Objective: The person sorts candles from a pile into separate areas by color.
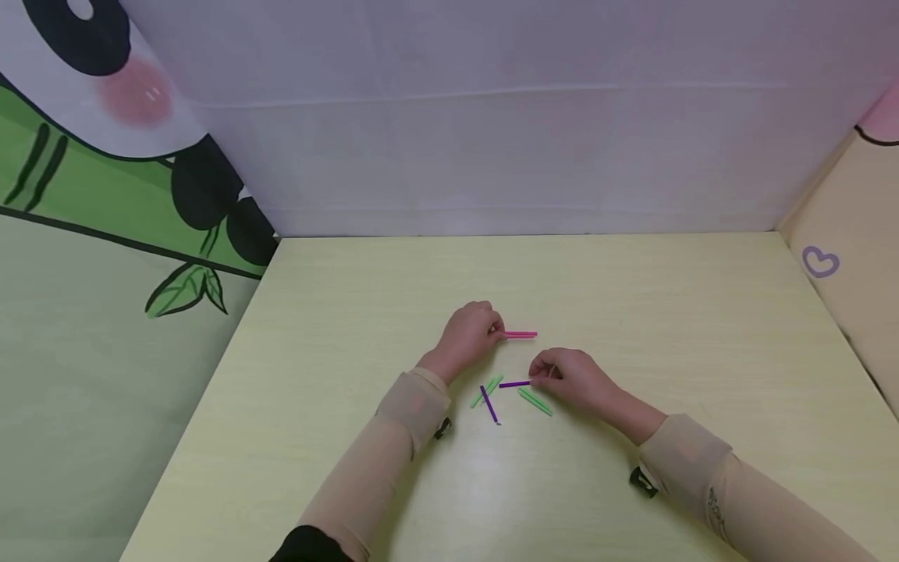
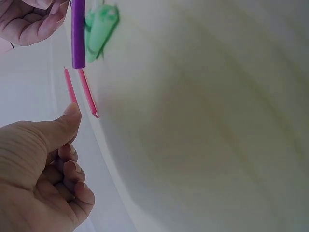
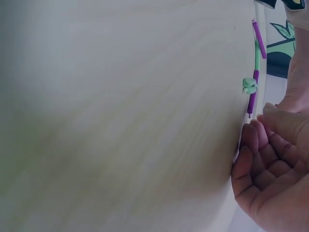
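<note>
My left hand (image 1: 472, 332) pinches a thin pink candle (image 2: 70, 87) between thumb and forefinger, its free end pointing away. A second pink candle (image 2: 87, 94) lies close beside it on the tabletop. My right hand (image 1: 572, 377) rests low over the table, thumb and forefinger drawn together at the right end of a purple candle (image 1: 515, 384). In the right wrist view that candle's wick end (image 3: 249, 114) shows right at the fingertips; I cannot tell whether they hold it.
Between my wrists lie two green candles (image 1: 535, 401), side by side at a slant. Left of them, another purple candle (image 1: 490, 406) lies across a second pair of green candles (image 1: 477, 396). The pale wooden table (image 1: 337, 312) meets a light wall cloth (image 1: 492, 164) at its back.
</note>
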The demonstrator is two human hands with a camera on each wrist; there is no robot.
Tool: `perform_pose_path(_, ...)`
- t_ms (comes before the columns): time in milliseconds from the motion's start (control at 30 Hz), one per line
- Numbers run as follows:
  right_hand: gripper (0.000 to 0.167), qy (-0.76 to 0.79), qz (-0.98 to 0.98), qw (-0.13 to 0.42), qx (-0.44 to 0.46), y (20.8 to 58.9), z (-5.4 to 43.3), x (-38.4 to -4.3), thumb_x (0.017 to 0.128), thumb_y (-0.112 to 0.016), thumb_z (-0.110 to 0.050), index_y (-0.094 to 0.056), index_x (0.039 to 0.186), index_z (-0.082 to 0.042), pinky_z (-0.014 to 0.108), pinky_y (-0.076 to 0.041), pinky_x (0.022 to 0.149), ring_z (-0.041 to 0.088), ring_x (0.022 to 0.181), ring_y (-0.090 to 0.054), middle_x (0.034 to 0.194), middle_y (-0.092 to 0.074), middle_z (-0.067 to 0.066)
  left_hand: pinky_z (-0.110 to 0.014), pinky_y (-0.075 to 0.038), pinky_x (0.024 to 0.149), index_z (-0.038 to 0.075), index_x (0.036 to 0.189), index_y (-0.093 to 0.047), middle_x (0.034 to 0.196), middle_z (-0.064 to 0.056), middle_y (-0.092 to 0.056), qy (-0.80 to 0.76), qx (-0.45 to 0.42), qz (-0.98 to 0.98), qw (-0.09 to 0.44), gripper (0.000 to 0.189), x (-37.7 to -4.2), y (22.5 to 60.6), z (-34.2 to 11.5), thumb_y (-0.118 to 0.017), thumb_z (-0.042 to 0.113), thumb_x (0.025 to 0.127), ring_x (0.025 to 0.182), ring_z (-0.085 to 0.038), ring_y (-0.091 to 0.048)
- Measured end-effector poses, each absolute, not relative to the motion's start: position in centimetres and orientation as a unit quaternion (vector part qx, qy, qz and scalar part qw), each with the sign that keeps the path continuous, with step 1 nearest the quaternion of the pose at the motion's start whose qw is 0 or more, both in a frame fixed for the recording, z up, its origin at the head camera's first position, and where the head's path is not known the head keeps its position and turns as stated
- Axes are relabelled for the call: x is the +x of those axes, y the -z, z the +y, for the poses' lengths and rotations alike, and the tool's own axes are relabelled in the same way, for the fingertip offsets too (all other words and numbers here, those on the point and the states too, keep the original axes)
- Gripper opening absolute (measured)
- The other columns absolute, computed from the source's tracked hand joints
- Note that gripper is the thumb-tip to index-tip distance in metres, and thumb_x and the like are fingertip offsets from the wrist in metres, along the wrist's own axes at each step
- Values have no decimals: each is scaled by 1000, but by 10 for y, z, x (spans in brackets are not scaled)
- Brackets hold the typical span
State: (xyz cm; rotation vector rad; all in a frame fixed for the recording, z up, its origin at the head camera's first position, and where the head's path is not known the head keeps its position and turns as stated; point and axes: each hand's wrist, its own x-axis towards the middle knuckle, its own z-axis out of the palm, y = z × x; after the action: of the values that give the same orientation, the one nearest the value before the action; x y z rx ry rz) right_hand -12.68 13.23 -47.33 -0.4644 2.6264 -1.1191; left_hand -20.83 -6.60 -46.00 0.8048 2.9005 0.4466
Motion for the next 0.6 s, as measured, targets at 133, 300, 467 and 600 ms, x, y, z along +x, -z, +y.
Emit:
perform_pose_path(133,4,379,899,131,-174,474,144,-145,89,-70,-8,-70,93,-9,31,-48,73,12,74,-54,82,-63,-3,-27,-44,76,14,88,-75,79,4,-56,-139,249,957,45,13,-222,461,-54,-73,26,89,78,-15,-51)
perform_pose_path(300,4,378,896,136,-190,473,154,-161,88,-70,-7,-69,92,-8,31,-48,72,12,74,-54,81,-63,-3,-28,-45,78,14,87,-75,80,3,-57,-130,238,962,39,12,-234,462,-44,-73,26,89,78,-15,-53)
perform_pose_path(467,4,372,895,139,-204,474,164,-178,88,-71,-8,-69,91,-8,30,-47,70,12,73,-53,79,-62,-3,-29,-45,78,14,87,-76,80,3,-58,-124,224,966,39,13,-246,462,-36,-72,26,89,79,-15,-53)
perform_pose_path(600,4,371,893,143,-213,474,171,-191,87,-72,-8,-69,91,-9,30,-46,70,12,72,-52,79,-61,-4,-29,-45,78,14,86,-76,80,3,-58,-123,213,969,38,12,-255,461,-29,-73,26,89,79,-15,-54)
